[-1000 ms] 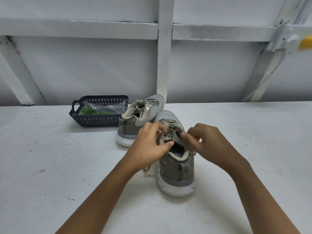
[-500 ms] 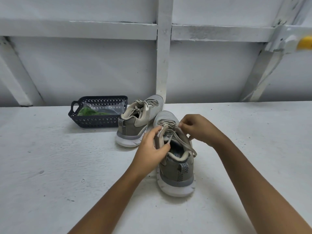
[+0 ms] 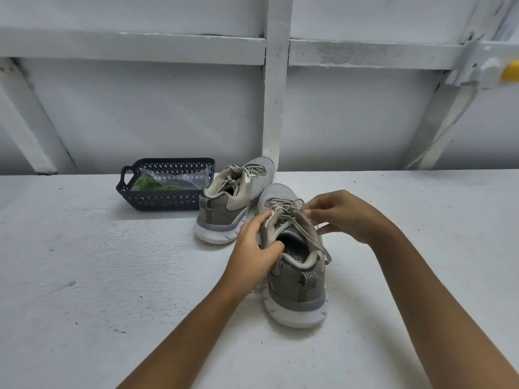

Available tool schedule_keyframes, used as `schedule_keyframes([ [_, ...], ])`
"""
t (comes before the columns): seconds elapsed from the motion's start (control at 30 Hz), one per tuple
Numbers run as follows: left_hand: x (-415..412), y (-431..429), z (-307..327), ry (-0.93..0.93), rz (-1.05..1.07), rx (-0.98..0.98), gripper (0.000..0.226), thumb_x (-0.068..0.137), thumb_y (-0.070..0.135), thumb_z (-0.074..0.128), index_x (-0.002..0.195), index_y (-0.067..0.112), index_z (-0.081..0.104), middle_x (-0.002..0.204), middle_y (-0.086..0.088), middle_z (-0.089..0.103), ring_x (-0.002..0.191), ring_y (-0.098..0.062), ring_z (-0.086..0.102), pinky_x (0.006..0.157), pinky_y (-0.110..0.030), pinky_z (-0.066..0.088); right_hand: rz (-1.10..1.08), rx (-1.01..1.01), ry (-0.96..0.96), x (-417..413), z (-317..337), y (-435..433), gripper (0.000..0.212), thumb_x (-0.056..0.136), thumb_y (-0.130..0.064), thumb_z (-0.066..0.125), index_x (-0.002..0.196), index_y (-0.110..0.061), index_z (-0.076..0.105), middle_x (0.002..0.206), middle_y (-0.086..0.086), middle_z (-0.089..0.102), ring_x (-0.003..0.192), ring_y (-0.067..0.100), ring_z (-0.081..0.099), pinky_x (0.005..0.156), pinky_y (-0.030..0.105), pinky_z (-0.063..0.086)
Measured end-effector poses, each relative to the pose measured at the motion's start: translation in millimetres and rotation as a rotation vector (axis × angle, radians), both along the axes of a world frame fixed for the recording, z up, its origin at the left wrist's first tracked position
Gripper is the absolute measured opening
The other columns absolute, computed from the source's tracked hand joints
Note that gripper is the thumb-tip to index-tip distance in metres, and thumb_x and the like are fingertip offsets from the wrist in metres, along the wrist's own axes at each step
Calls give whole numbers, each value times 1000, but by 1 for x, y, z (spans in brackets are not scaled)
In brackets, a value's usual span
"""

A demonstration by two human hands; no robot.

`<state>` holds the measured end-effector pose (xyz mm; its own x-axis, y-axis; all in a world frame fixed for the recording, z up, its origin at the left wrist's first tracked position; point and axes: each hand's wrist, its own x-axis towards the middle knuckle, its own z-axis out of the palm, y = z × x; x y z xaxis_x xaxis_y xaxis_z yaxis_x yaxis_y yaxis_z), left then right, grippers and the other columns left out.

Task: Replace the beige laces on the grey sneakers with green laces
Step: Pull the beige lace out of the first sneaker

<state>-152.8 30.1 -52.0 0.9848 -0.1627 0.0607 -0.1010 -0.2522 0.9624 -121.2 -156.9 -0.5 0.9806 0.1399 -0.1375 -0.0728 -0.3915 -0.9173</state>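
Two grey sneakers with beige laces stand on the white table. The near sneaker (image 3: 295,279) has its heel towards me. My left hand (image 3: 254,251) grips its left collar, thumb inside the opening. My right hand (image 3: 339,214) pinches the beige lace (image 3: 283,206) at the upper eyelets on the right side; loosened loops trail down to the collar. The far sneaker (image 3: 233,197) leans behind it, untouched. The green laces (image 3: 153,185) lie in a clear bag inside the dark basket (image 3: 165,199).
The basket stands at the back left, touching the far sneaker's heel. A white wall with beams rises right behind the table. A yellow object (image 3: 511,73) shows at the upper right edge. Bare tabletop lies to the left, right and front.
My right hand has moved forward from the tongue to the upper eyelets, drawing the lace loose. My left hand has slid down to the collar.
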Motion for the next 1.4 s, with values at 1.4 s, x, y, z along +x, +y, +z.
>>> schedule_keyframes([
  [1.4, 2, -3, -7, -49, 39, -39, 53, 87, 7, 54, 135, 28, 46, 136, 3, 45, 112, -1, 48, 82, -5, 37, -208, -69, -74, -5, -2, 6, 14, 92, -18, 59, 90, -6, 67, 74, 2, 64, 68, 9, 60, 57, 21, 46],
])
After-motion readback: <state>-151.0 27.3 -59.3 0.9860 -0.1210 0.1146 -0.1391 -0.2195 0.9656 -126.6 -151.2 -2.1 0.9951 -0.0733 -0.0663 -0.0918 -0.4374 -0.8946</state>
